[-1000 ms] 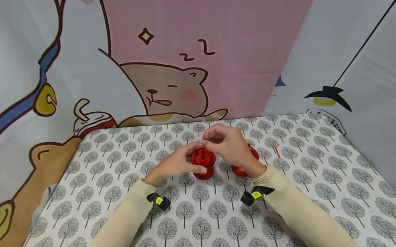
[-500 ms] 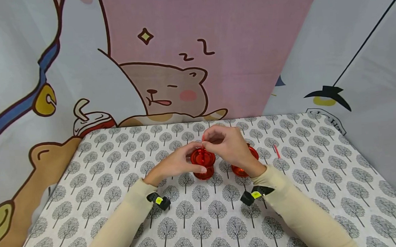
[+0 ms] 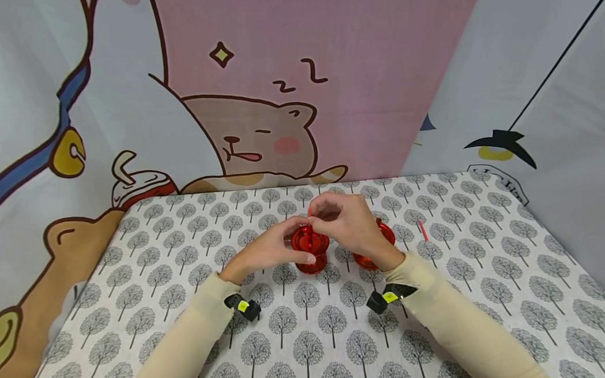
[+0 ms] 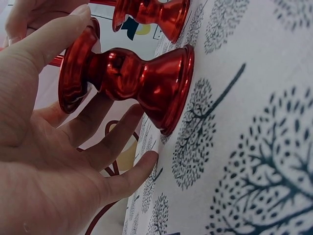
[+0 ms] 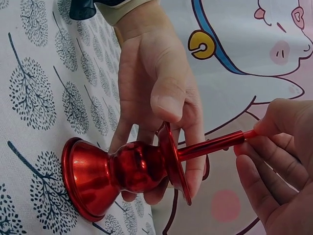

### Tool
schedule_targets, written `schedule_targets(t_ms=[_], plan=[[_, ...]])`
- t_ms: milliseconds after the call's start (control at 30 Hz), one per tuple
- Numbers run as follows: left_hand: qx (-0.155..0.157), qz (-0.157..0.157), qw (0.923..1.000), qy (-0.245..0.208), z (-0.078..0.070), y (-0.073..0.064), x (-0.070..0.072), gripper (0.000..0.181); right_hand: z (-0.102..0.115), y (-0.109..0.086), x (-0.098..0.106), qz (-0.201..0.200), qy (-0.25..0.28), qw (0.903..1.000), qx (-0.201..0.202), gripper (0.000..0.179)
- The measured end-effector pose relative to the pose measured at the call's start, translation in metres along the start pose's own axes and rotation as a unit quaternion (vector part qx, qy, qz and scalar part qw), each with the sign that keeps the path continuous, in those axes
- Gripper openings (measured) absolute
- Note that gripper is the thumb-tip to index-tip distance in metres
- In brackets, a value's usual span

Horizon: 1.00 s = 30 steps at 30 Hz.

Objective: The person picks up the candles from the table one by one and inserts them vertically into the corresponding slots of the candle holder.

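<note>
A shiny red metallic candle holder (image 3: 304, 244) stands on the cloth, with a flared base, round middle and wide upper dish. My left hand (image 3: 270, 250) grips it by the dish, thumb on the near rim and fingers behind, as the left wrist view shows. From the dish rises a narrow red tube (image 5: 210, 147). At the tube's upper end, my right hand (image 3: 350, 223) pinches a thin lighter-red stick (image 5: 250, 133) between thumb and fingers. The stick's lower part is hidden, apparently within the tube.
A second red candle holder (image 3: 387, 233) stands to the right, partly behind my right wrist. Farther right, another thin red stick (image 3: 423, 231) lies on the tree-print cloth (image 3: 306, 327). A cartoon-print curtain (image 3: 378, 63) hangs behind the table.
Both hands hold nearly the same place. The visible red stick above the right fingertips looks slightly shorter than before; the candle holders and loose stick stay put.
</note>
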<state>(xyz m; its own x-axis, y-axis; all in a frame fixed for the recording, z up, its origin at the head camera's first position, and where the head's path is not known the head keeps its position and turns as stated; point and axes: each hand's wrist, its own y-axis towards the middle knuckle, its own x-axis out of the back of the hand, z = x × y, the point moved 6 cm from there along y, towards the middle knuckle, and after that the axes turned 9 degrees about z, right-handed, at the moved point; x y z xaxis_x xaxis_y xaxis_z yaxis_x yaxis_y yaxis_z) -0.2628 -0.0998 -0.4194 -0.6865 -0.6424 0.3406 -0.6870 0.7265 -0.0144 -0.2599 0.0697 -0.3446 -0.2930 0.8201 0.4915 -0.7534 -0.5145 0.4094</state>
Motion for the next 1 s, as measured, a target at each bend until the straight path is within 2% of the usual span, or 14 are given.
schedule_targets(t_ms=[300,533,800,900,1000], plan=[[0.005,0.001,1.0,0.007,-0.001,0.001,-0.001,0.081,0.001,-0.001,0.001,0.002,-0.009,1.0,0.003,0.015],[0.004,-0.001,1.0,0.007,0.002,0.002,-0.002,0.079,0.002,-0.004,0.005,0.003,0.012,0.9999,-0.008,0.012],[0.014,-0.014,0.9995,0.025,0.0,0.003,-0.002,0.081,0.011,-0.01,0.032,-0.028,0.009,0.9996,-0.005,0.01],[0.025,-0.032,0.9986,0.036,-0.002,0.001,0.0,0.088,0.012,-0.013,0.043,-0.039,0.0,0.9991,-0.013,0.009],[0.014,-0.055,0.9977,0.037,-0.008,0.0,0.002,0.092,0.009,-0.017,0.054,-0.049,-0.007,0.9983,-0.031,0.008]])
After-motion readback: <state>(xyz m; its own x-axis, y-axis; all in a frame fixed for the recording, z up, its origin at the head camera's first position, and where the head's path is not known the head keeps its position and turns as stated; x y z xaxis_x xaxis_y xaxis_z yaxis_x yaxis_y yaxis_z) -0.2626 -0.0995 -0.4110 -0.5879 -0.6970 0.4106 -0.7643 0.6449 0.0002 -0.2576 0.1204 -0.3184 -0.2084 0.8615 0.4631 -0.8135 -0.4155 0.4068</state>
